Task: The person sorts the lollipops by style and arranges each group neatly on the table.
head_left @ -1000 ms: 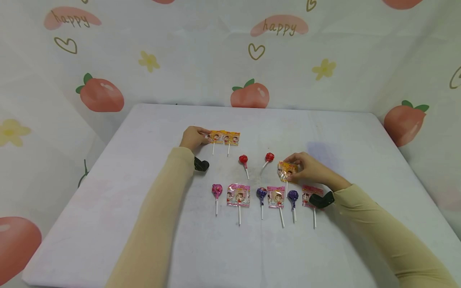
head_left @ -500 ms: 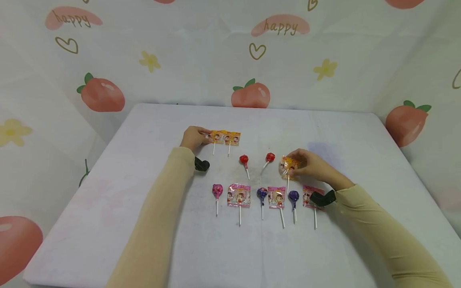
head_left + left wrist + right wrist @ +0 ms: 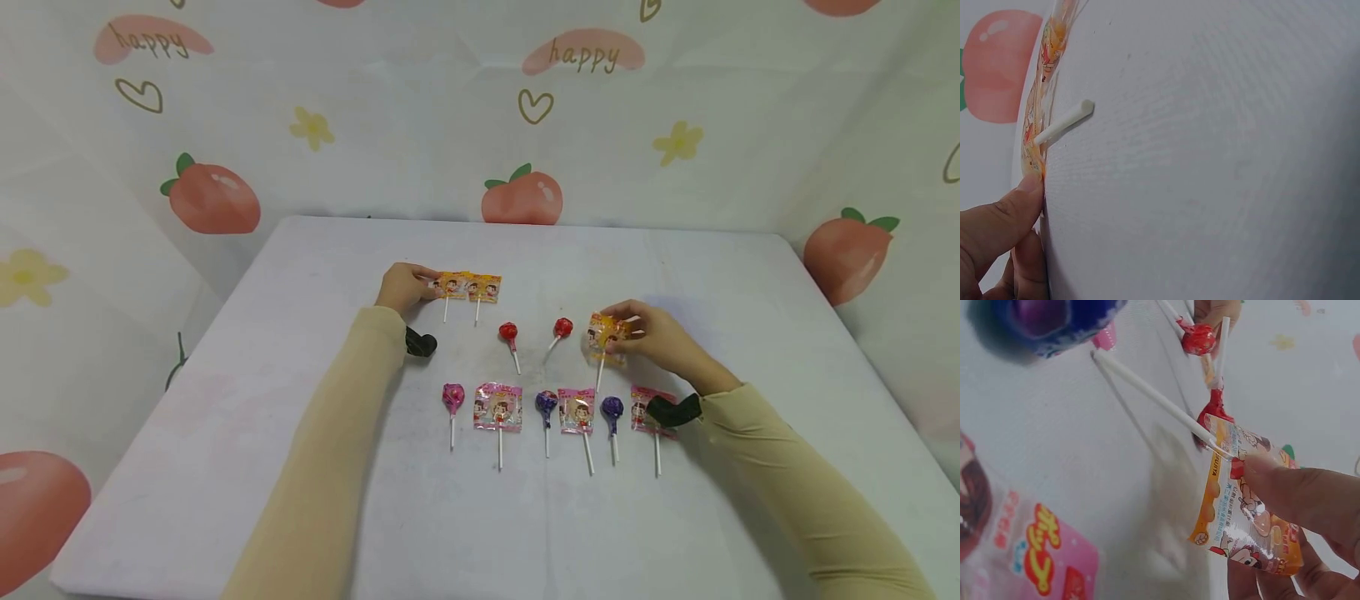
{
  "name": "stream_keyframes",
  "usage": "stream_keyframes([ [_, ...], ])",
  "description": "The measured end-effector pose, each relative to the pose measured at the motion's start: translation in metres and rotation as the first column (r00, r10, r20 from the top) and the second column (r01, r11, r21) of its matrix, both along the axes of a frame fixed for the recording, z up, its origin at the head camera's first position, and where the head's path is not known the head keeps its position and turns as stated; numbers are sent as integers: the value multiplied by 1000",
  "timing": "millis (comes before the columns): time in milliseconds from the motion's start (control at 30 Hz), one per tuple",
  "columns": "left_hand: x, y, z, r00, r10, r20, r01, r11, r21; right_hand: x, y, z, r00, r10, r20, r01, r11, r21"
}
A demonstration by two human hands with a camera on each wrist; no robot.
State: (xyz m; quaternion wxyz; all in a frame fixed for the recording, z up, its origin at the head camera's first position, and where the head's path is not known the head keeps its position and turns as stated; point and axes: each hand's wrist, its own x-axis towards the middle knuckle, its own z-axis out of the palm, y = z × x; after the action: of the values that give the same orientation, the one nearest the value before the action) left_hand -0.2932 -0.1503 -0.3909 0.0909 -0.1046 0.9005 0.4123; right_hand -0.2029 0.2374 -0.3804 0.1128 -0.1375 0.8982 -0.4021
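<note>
White cloth printed with peaches, flowers and the word "happy" forms the backdrop (image 3: 420, 150) behind a white tabletop (image 3: 225, 467).

Left hand (image 3: 402, 289): the thumb and fingers pinch the left edge of the left orange packet (image 3: 454, 284), at the far left of the group. Right hand (image 3: 660, 340): the thumb and fingers grip the right orange packet (image 3: 604, 329), thumb on its face. Only the right wrist view makes the lettering "FUJIYA" legible on this wrapper and shows the wrapper raised off the surface. Whether its stick tip touches the tabletop cannot be told.

Directly right of the left orange packet lies the middle orange packet (image 3: 485, 288). The left wrist view presents this pair nearly edge-on, with the round end of one white stick (image 3: 1066, 122) facing the camera.

Between the hands lie the left red lollipop (image 3: 508, 332) and the right red lollipop (image 3: 563, 327).

Near row, left to right: pink lollipop (image 3: 453, 396), first pink packet (image 3: 497, 407), first purple lollipop (image 3: 547, 402), second pink packet (image 3: 577, 412), second purple lollipop (image 3: 612, 407), third pink packet (image 3: 641, 404). In the head view, a black wrist device (image 3: 672, 412) covers part of the third pink packet. Beige sleeves (image 3: 322, 425) cover both forearms.
</note>
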Motion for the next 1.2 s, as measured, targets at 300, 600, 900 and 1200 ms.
stream_keyframes([
  [300, -2, -2, -1, 1000, 1, -2, -1, 1000, 0, 1, 2, 4, 999, -39, -13, 39, 999, -7],
  [600, -2, -2, -2, 1000, -2, -2, 2, 1000, 2, 2, 3, 5, 998, -57, -20, 56, 996, -72],
  [900, -4, -2, -4, 1000, -1, -6, 1, 1000, -3, 1, 4, 6, 994, -107, -17, 105, 990, -93],
  [1200, -2, -3, -3, 999, -19, -30, 19, 1000, -8, 1, 2, 19, 989, -145, -41, 141, 986, -88],
])
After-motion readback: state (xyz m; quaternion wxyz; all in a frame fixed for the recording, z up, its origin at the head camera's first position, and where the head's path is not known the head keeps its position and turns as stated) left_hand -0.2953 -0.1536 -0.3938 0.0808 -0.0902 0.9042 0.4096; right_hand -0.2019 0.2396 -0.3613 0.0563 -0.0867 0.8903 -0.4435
